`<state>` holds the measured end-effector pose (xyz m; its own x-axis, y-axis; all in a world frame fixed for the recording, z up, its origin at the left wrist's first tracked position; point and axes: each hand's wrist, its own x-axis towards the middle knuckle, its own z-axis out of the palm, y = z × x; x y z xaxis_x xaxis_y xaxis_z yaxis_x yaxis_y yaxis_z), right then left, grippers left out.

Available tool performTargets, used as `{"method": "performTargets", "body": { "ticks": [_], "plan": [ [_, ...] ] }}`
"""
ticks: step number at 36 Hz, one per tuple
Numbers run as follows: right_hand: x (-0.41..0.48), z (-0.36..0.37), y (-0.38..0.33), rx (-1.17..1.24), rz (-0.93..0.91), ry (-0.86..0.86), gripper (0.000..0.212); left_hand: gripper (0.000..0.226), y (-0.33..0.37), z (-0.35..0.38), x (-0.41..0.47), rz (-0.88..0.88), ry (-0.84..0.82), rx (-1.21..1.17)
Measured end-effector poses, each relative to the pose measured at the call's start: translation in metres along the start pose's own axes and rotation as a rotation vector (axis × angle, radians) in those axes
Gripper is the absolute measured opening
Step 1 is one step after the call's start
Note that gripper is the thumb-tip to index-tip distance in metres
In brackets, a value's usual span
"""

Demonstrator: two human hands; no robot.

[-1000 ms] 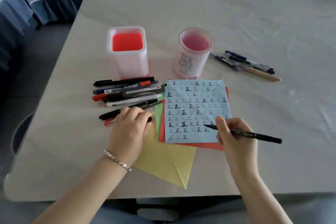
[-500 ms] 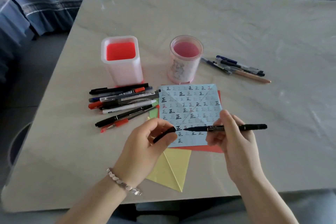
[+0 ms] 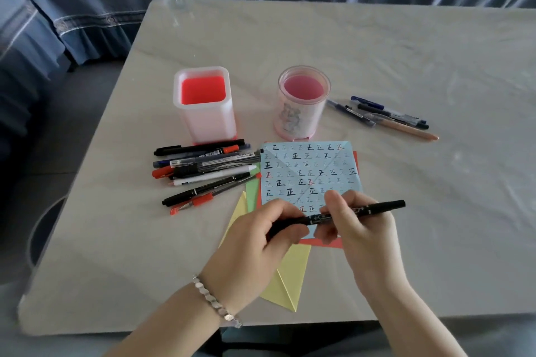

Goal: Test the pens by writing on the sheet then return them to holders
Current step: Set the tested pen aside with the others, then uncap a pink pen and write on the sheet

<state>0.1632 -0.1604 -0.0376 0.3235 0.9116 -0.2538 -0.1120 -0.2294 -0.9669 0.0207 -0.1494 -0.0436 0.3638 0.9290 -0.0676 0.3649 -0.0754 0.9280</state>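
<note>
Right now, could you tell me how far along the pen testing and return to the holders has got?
Done: the blue sheet is nearly filled with test marks. In hand: the left hand and right hand both grip one black pen above the sheet. Left: the square holder and round holder both look empty, while the big pen pile and the smaller group lie on the table.

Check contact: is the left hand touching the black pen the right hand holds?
Touching. The head view shows the left hand closed around one end of the black pen, while the right hand grips its middle.
</note>
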Motion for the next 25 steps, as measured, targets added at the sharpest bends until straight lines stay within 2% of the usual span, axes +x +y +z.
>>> {"method": "performTargets", "body": {
  "ticks": [5, 7, 11, 13, 14, 16, 19, 22, 25],
  "plan": [
    [0.008, 0.007, -0.002, 0.002, -0.129, -0.045, 0.039, 0.016, 0.011, -0.005, 0.008, -0.147, -0.050, -0.244],
    [0.011, 0.008, -0.006, 0.015, -0.171, -0.099, 0.032, 0.019, 0.017, -0.009, 0.012, -0.211, -0.094, -0.351],
    [0.014, 0.007, -0.013, 0.052, -0.221, -0.235, 0.025, 0.023, 0.022, -0.024, 0.018, -0.455, -0.342, -0.741],
    [0.014, 0.009, -0.015, 0.049, -0.221, -0.293, 0.026, 0.024, 0.022, -0.029, 0.018, -0.508, -0.405, -0.813],
    [0.015, 0.010, -0.015, 0.047, -0.214, -0.308, 0.025, 0.025, 0.021, -0.029, 0.018, -0.504, -0.384, -0.769],
    [0.016, 0.014, -0.011, 0.027, -0.193, -0.283, 0.026, 0.025, 0.019, -0.027, 0.017, -0.401, -0.267, -0.524],
    [0.018, 0.023, 0.002, -0.048, -0.118, -0.197, 0.032, 0.009, 0.004, -0.023, 0.016, -0.101, -0.097, 0.005],
    [0.020, 0.027, 0.013, -0.188, -0.038, -0.225, 0.023, 0.008, -0.022, -0.026, 0.020, 0.185, 0.113, 0.525],
    [0.026, 0.023, 0.021, -0.268, 0.027, -0.254, 0.010, 0.005, -0.041, -0.041, 0.033, 0.244, 0.351, 0.626]
  ]
}}
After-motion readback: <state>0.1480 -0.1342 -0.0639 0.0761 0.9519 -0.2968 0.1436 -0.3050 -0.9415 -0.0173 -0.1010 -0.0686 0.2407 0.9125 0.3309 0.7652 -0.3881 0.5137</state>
